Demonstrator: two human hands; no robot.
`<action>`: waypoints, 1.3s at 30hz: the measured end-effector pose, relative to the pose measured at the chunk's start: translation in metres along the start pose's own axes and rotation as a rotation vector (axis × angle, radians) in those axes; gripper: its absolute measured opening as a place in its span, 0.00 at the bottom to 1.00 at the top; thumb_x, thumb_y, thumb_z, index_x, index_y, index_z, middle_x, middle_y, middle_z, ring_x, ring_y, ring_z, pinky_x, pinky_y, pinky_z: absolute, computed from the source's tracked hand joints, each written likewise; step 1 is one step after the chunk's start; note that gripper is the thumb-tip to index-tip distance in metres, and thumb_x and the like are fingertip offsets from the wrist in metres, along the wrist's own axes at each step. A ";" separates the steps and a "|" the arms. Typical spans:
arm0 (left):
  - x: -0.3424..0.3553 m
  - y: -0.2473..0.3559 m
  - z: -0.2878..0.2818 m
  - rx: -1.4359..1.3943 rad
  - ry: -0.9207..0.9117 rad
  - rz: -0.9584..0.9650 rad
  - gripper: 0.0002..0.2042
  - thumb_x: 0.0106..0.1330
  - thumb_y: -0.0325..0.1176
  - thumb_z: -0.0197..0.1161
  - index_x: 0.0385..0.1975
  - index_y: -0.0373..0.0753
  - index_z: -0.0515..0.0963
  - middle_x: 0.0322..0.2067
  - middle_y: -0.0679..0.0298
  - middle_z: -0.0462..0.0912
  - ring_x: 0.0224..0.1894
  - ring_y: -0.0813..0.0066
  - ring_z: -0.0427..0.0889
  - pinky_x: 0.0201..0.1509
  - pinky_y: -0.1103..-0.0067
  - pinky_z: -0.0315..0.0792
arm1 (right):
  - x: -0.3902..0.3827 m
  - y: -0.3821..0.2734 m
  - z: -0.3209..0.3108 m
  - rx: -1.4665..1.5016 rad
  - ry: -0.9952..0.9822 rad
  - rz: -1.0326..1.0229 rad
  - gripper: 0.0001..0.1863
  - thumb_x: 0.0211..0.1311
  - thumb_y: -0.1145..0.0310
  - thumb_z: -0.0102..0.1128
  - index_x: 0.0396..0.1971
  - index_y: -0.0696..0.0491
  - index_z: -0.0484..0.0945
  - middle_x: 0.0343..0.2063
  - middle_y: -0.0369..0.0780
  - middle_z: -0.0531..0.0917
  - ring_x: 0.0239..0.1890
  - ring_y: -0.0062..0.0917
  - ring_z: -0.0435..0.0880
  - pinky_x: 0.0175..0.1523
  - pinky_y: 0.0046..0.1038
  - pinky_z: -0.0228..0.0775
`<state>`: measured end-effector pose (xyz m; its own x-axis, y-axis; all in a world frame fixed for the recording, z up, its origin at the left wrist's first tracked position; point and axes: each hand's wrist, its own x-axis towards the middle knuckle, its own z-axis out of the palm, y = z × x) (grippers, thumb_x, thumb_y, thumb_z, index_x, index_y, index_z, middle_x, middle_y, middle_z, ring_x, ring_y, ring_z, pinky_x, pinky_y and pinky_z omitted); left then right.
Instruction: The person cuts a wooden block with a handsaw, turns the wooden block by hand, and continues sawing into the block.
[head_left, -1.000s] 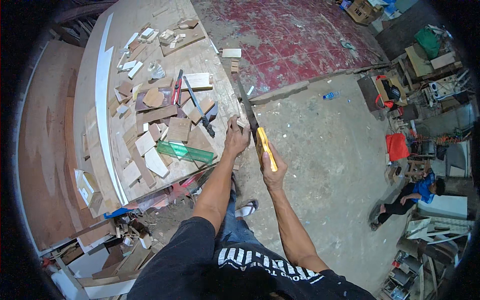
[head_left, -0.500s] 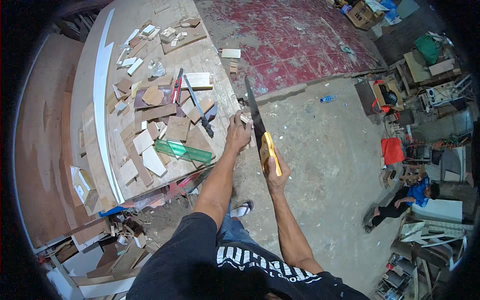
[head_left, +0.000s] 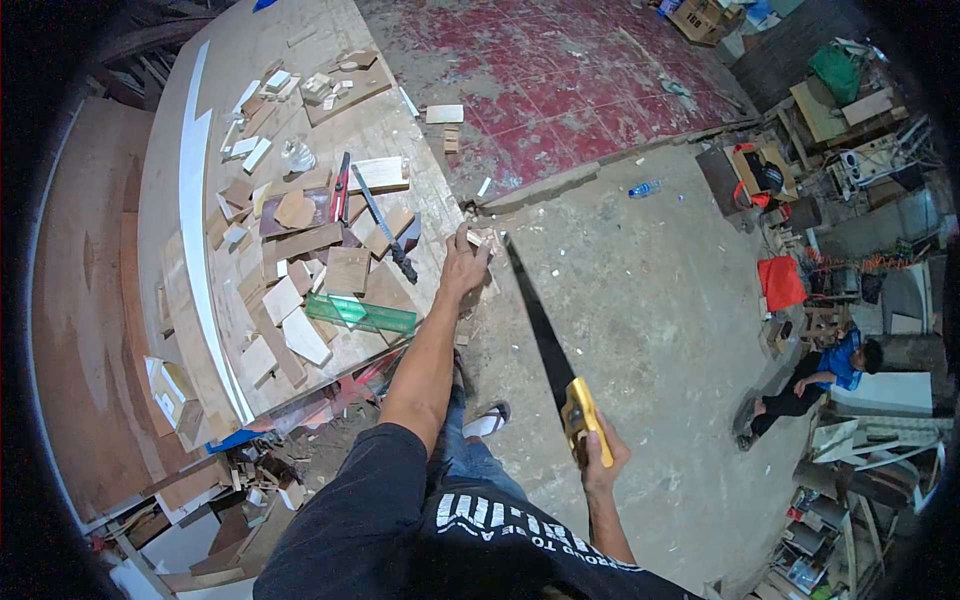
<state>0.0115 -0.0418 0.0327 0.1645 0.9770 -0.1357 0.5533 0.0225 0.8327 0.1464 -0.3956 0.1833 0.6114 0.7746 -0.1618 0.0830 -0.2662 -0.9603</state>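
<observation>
Head: saw (head_left: 557, 362), white shirt lettering (head_left: 497, 514)

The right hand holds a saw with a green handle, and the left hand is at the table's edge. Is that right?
Not quite: the handle of the saw is yellow, as the head view shows. The right hand does hold it, and the left hand is at the table's edge.

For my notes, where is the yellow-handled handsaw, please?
In the head view, the handsaw is in the right hand, to the right of the pale wooden worktable.
</observation>
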 end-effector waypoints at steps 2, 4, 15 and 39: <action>0.002 -0.012 -0.003 -0.007 0.004 -0.006 0.32 0.67 0.50 0.54 0.66 0.41 0.54 0.61 0.38 0.59 0.61 0.37 0.66 0.65 0.60 0.63 | 0.018 -0.012 0.012 -0.014 0.047 -0.139 0.23 0.64 0.63 0.60 0.53 0.63 0.77 0.39 0.44 0.84 0.31 0.19 0.80 0.37 0.21 0.72; 0.003 -0.017 -0.003 -0.100 -0.027 -0.044 0.31 0.69 0.49 0.52 0.67 0.40 0.54 0.61 0.37 0.59 0.63 0.38 0.63 0.67 0.61 0.61 | 0.063 -0.020 0.046 -0.054 0.055 -0.256 0.23 0.64 0.62 0.59 0.53 0.63 0.77 0.43 0.47 0.84 0.40 0.25 0.82 0.47 0.24 0.72; -0.003 -0.012 -0.005 -0.094 -0.020 0.020 0.30 0.68 0.49 0.53 0.66 0.41 0.55 0.62 0.38 0.57 0.66 0.40 0.59 0.69 0.62 0.58 | 0.153 -0.023 0.151 -0.010 -0.078 -0.304 0.21 0.66 0.66 0.56 0.53 0.64 0.76 0.49 0.52 0.82 0.52 0.32 0.80 0.58 0.29 0.69; -0.016 -0.006 0.002 0.015 0.004 0.099 0.32 0.65 0.49 0.58 0.65 0.44 0.55 0.61 0.43 0.61 0.61 0.40 0.67 0.63 0.59 0.65 | 0.119 -0.003 0.125 -0.008 -0.057 -0.284 0.22 0.65 0.66 0.56 0.55 0.64 0.75 0.47 0.52 0.82 0.49 0.30 0.82 0.54 0.27 0.71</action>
<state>0.0074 -0.0580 0.0286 0.2159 0.9751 -0.0513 0.5468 -0.0772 0.8337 0.1204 -0.2307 0.1380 0.5178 0.8496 0.1003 0.2505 -0.0384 -0.9674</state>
